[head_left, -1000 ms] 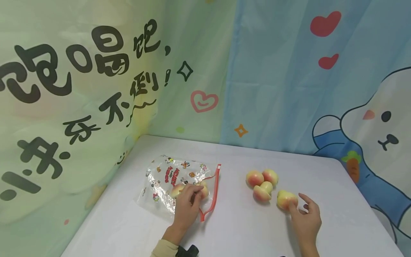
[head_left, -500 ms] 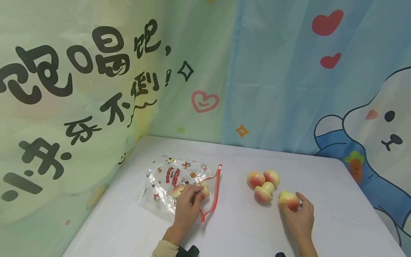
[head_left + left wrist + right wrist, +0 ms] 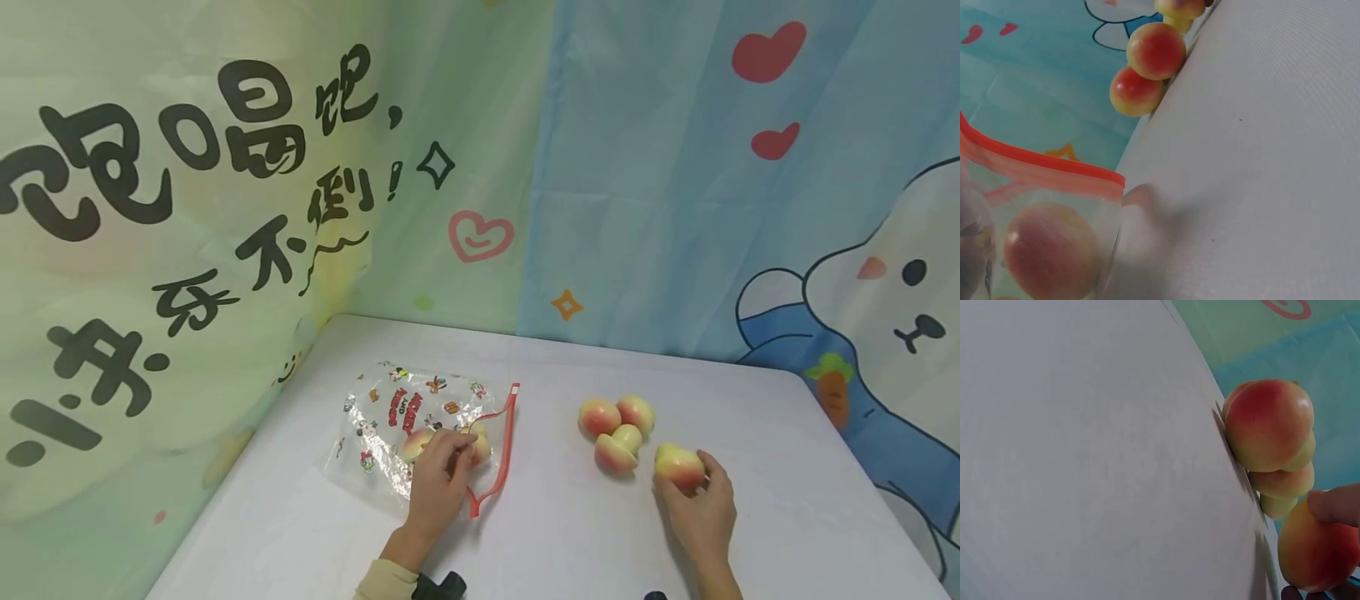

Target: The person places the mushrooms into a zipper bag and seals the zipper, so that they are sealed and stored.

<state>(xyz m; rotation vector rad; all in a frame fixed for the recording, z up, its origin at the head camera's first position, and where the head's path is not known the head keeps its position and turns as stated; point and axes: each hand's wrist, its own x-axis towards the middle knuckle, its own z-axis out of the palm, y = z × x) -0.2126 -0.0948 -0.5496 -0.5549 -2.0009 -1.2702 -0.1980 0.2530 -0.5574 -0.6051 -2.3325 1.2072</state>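
A clear zip bag [image 3: 375,454] printed with cartoon figures lies on the left of the table, its red zip edge [image 3: 507,442] parted. Red-and-yellow toy mushrooms show through the film, one of them large in the left wrist view [image 3: 1052,250]. My left hand [image 3: 438,479] pinches the bag's film near the mouth, its fingertips partly hidden. On the right, my right hand [image 3: 705,510] grips a toy mushroom [image 3: 681,467] between thumb and fingers. The right wrist view shows the thumb on that mushroom [image 3: 1316,550]. Three more toy mushrooms [image 3: 615,454] sit clustered just left of it.
The white table [image 3: 570,533] runs back to a printed cloth backdrop [image 3: 637,208]. A green and yellow cloth with black lettering [image 3: 187,275] hangs along the left side. Below the left sleeve [image 3: 385,579] a black object [image 3: 440,586] shows at the frame's bottom.
My right hand has closed its fingers round the toy mushroom and shifted it slightly right. The left hand and the bag keep their place.
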